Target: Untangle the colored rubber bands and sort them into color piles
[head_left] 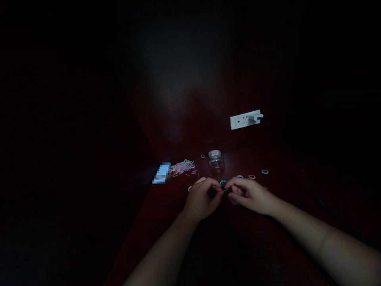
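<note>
Band [225,190], small & dark, sat frame center just below green ring [223,182], pinched btwn left hand [201,200] & right hand [247,194], fingertips narrow on it. Jar [216,159] above, loose bands pile [182,167] upper left of hands.

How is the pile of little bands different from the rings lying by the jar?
The pile of small bands is heaped together left of the clear jar, while the loose rings lie apart, one by one, to its right. The pile looks mostly pink and orange; the loose rings show teal, orange and pale colours singly. Both rest on the dark red table, beyond the left hand and right hand.
</note>
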`<move>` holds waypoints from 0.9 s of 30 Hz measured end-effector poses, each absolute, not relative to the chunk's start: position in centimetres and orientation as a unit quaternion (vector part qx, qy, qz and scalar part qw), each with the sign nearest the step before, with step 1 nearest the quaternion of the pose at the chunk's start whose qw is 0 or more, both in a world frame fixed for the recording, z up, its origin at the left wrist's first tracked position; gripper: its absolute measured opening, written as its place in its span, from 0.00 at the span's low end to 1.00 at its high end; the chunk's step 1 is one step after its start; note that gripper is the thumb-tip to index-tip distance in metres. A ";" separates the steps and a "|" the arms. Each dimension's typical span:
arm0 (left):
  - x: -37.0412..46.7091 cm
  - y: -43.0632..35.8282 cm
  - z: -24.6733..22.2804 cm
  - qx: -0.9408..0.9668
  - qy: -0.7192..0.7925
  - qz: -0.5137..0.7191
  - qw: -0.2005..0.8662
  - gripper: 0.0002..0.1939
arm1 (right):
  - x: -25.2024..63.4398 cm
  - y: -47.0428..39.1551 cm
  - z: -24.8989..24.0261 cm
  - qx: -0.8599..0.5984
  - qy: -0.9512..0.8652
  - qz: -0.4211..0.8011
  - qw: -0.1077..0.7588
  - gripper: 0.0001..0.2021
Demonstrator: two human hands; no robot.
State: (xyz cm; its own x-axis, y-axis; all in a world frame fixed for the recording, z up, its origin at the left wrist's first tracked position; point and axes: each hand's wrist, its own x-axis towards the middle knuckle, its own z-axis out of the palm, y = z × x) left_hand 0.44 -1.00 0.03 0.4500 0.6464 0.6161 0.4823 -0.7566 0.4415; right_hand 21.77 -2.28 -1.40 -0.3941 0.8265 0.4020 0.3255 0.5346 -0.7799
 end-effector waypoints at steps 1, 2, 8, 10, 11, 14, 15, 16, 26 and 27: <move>0.5 -1.0 0.0 0.847 0.327 0.404 0.105 0.04 | 21.7 -2.2 -1.4 -0.371 -0.783 0.300 0.399 0.10; 0.6 -1.0 0.0 0.849 0.321 0.405 0.108 0.04 | 21.7 -2.2 -1.5 -0.370 -0.788 0.299 0.391 0.10; 1.2 -1.1 0.0 0.840 0.318 0.425 0.115 0.05 | 22.2 -2.1 -1.4 -0.373 -0.720 0.411 0.416 0.15; 1.3 -1.2 0.0 0.840 0.316 0.426 0.114 0.05 | 22.2 -2.2 -1.2 -0.374 -0.717 0.415 0.417 0.16; 1.3 -1.2 0.1 0.844 0.313 0.421 0.113 0.05 | 22.2 -2.3 -1.1 -0.372 -0.726 0.407 0.411 0.16; 0.5 -0.9 0.5 0.861 0.301 0.396 0.104 0.06 | 22.4 -2.3 -0.9 -0.369 -0.753 0.372 0.398 0.15; -0.1 -0.7 0.7 0.865 0.300 0.391 0.098 0.05 | 22.5 -2.2 -0.9 -0.374 -0.757 0.355 0.401 0.15; -0.8 -0.4 1.0 0.865 0.302 0.390 0.090 0.04 | 22.7 -2.1 -1.0 -0.382 -0.761 0.329 0.408 0.14; -9.3 1.4 -0.3 0.822 0.420 0.341 0.174 0.05 | 23.3 -2.0 -0.6 -0.394 -0.795 0.267 0.377 0.12; -9.4 1.4 -0.7 0.809 0.429 0.350 0.198 0.05 | 23.3 -2.1 -0.5 -0.390 -0.800 0.270 0.367 0.13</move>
State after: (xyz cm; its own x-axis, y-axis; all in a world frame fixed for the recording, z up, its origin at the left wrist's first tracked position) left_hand -9.36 1.39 -0.70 0.3871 0.8323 0.3968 0.5555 -0.5540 0.6201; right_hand 23.32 -2.08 -0.48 -0.4265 0.8224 0.3767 0.4254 0.5498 -0.7189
